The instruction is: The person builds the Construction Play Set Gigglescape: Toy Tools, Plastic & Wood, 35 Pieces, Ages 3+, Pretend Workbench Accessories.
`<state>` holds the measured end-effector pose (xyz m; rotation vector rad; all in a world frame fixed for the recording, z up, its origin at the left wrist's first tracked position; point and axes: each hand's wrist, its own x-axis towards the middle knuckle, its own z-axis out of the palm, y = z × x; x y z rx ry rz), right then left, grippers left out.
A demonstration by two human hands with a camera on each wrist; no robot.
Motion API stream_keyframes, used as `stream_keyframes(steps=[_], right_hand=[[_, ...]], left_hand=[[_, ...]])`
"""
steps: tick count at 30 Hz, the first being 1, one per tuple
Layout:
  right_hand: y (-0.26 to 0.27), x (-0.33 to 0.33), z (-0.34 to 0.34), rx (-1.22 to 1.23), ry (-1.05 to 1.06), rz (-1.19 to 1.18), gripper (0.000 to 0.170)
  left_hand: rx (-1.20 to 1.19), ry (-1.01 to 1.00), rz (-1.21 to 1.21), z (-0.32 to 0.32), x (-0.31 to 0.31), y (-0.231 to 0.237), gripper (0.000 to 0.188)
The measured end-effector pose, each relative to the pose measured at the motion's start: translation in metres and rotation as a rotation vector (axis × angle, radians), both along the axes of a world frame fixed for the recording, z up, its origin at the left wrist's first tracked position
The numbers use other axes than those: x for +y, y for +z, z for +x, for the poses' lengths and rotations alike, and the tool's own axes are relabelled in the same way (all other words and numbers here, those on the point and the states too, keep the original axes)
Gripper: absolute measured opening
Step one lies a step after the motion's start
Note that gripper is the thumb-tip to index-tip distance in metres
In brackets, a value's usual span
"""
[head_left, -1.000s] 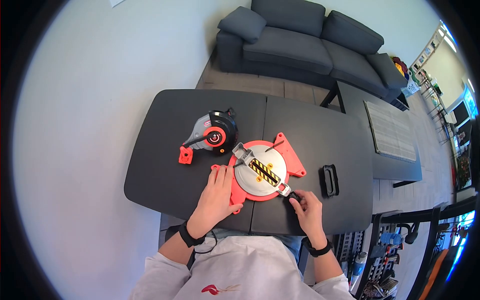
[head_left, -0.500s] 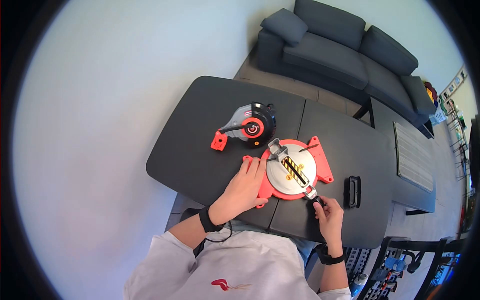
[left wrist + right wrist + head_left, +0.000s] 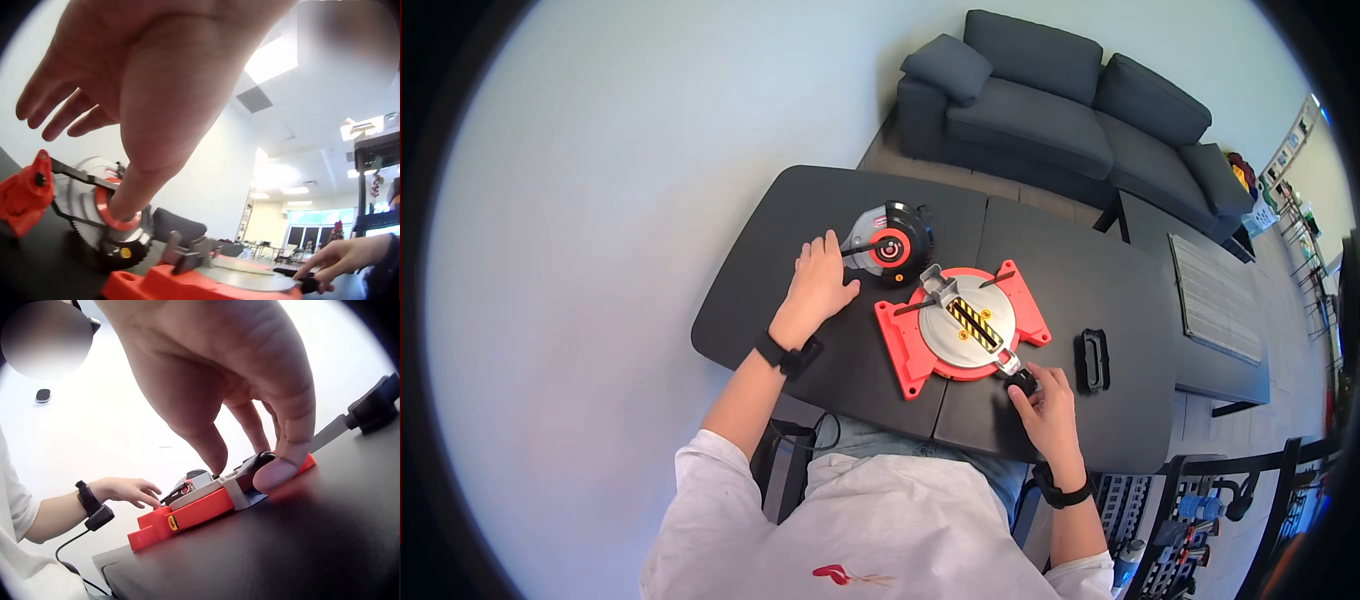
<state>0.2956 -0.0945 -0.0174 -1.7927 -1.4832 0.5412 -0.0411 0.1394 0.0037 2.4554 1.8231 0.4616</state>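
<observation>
The grey and black toy saw head point(image 3: 892, 250), with a toothed disc and a red hub ring, lies on the black table point(image 3: 800, 215). My left hand point(image 3: 815, 285) is over its arm end, fingers extended; the hand hides the red bracket point(image 3: 28, 194) in the head view. In the left wrist view the thumb overlaps the hub ring. The red saw base point(image 3: 908, 350) carries a silver turntable with a yellow-and-black striped slot. My right hand point(image 3: 1050, 408) pinches the black knob point(image 3: 1023, 381) at the turntable's near end with thumb and fingers.
A black oblong frame-like part point(image 3: 1093, 360) lies right of the base. The table has a seam across its middle. A grey sofa point(image 3: 1025, 125) and a low table with a mat point(image 3: 1215, 300) stand beyond, and a shelf cart point(image 3: 1180, 520) stands at the lower right.
My left hand has left the base's left side and moved up and left to the saw head. The right hand keeps hold of the knob. The head view has shifted.
</observation>
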Motion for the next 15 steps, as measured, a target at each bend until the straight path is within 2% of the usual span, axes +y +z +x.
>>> stream_keyframes(steps=[3, 6, 10, 13, 15], right_hand=[[0.002, 0.000, 0.000, -0.004, 0.012, -0.014, 0.046], [0.002, -0.002, 0.002, 0.008, 0.015, -0.012, 0.049], [0.003, -0.004, 0.003, 0.007, 0.024, -0.026, 0.049], [0.003, -0.003, 0.003, 0.010, 0.031, -0.051, 0.049], [0.002, -0.003, 0.004, 0.016, 0.028, -0.051, 0.048]], left_hand=[[0.007, 0.060, -0.193, 0.013, 0.012, 0.009, 0.073], [-0.068, 0.110, -0.154, 0.014, 0.031, -0.016, 0.058], [-0.085, 0.116, -0.044, 0.016, 0.043, -0.024, 0.030], [-0.104, 0.081, 0.002, 0.012, 0.052, -0.032, 0.028], [-0.124, 0.094, -0.030, 0.010, 0.056, -0.034, 0.034]])
